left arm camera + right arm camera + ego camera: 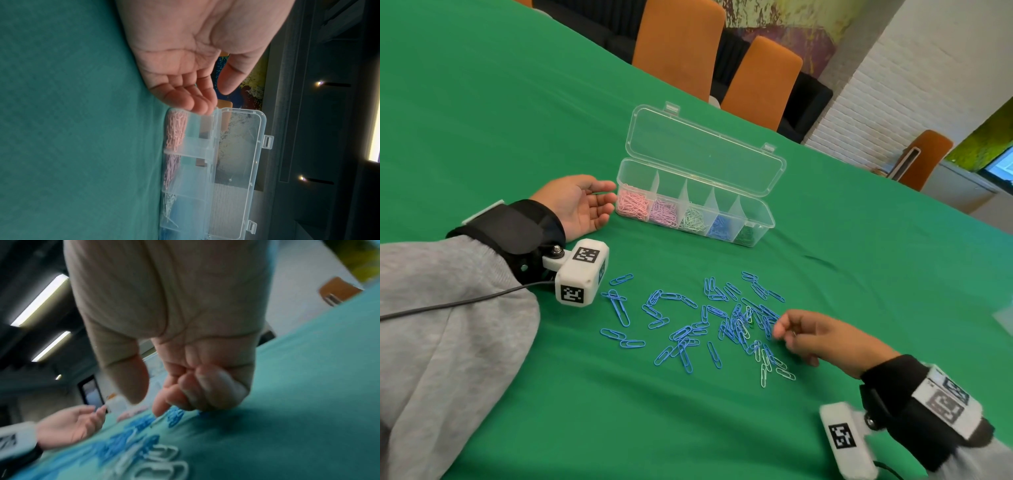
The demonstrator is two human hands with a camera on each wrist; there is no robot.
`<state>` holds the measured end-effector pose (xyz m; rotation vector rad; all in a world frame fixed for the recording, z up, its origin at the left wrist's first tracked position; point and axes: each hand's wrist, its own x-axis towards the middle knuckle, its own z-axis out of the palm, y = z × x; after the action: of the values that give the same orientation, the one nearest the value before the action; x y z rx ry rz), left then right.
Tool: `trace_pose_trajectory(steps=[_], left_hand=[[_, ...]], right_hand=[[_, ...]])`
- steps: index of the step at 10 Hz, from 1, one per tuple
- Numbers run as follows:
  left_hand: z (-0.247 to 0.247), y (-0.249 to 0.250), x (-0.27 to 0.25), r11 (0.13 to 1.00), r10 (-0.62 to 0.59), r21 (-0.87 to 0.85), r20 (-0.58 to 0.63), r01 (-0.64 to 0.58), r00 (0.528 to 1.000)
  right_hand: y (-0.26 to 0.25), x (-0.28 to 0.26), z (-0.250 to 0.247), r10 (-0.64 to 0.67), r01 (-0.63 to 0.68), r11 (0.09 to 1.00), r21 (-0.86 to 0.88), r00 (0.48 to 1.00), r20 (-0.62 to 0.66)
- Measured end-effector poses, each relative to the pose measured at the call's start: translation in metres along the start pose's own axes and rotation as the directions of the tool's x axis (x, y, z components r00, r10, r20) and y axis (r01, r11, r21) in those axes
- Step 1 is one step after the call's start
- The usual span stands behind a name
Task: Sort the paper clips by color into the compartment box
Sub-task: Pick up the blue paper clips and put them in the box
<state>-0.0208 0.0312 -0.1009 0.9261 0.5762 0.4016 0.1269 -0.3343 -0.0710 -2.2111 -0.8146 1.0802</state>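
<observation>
The left hand (582,202) lies on the green tabletop (500,120) with the palm turned up and the fingers relaxed and only a little bent; it holds nothing. Its fingertips (197,105) are just beside the left end of the compartment box (765,222), and I cannot tell if they touch it. The right hand (815,337) is low over the tabletop at the right edge of the loose paper clips (688,325). Its last fingers are curled in toward the palm, and the thumb and first finger reach to the pile. In the right wrist view the thumb and the first finger (162,400) stand a little apart, but the picture is blurred, so I cannot tell if a clip is between them.

The loose paper clips are spread on the tabletop between the 2 hands, near the front of the box. Almost all are blue, a few at the right side look pale, and 1 small green piece shows in the middle of the dense part.

The compartment box is clear plastic, and its lid (705,150) stands open behind it. It has 5 compartments in a row. From left to right they hold pink clips (633,205), lilac clips (664,212), pale clips (691,219), blue clips (719,228) and dark green clips (746,234).

Both wrists wear a black strap with a white camera block. Orange chairs (678,44) stand behind the tabletop.
</observation>
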Motion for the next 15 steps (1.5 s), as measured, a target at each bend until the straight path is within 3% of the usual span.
trace_pose_trajectory(steps=[1, 2, 5, 6, 9, 10, 11, 12, 14, 15], left_hand=[[0.000, 0.000, -0.001, 1.000, 0.003, 0.002, -0.004, -0.003, 1.000], [0.001, 0.001, -0.002, 1.000, 0.002, 0.002, -0.001, -0.002, 1.000], [0.000, 0.001, -0.002, 1.000, -0.001, -0.012, 0.000, 0.001, 1.000], [0.000, 0.001, -0.003, 1.000, -0.004, -0.017, -0.002, 0.004, 1.000], [0.000, 0.001, -0.002, 1.000, 0.000, -0.016, -0.001, 0.000, 1.000], [0.000, 0.001, -0.002, 1.000, -0.001, -0.018, -0.008, 0.000, 1.000], [-0.001, 0.001, -0.002, 1.000, 0.000, -0.017, -0.009, 0.000, 1.000], [0.000, 0.000, -0.001, 1.000, 0.001, -0.019, -0.008, -0.001, 1.000], [-0.001, 0.001, 0.000, 0.999, -0.005, -0.033, -0.013, 0.005, 1.000], [-0.001, 0.000, -0.001, 1.000, -0.010, -0.029, -0.013, 0.010, 1.000]], right_hand=[[0.000, -0.003, 0.002, 0.008, 0.004, 0.885, -0.465, 1.000, 0.025], [-0.004, -0.004, 0.006, -0.053, 0.031, 0.751, -0.659, 0.999, -0.013], [-0.003, 0.003, 0.010, -0.177, 0.139, 0.604, -0.785, 0.983, 0.038], [-0.003, 0.004, 0.007, -0.138, 0.127, 0.633, -0.764, 0.989, 0.050], [-0.005, 0.006, -0.021, -0.033, 0.057, 0.901, -0.429, 0.997, 0.063], [-0.015, 0.007, -0.029, -0.069, 0.064, 0.990, -0.125, 0.997, -0.033], [-0.029, 0.016, -0.029, -0.110, 0.123, 0.989, 0.076, 0.981, -0.159], [-0.066, 0.043, -0.026, -0.146, 0.184, 0.979, 0.087, 0.934, -0.327], [-0.151, 0.097, -0.031, -0.233, 0.148, 0.967, -0.208, 0.844, -0.483], [-0.171, 0.119, -0.032, -0.159, 0.060, 0.974, -0.219, 0.869, -0.469]])
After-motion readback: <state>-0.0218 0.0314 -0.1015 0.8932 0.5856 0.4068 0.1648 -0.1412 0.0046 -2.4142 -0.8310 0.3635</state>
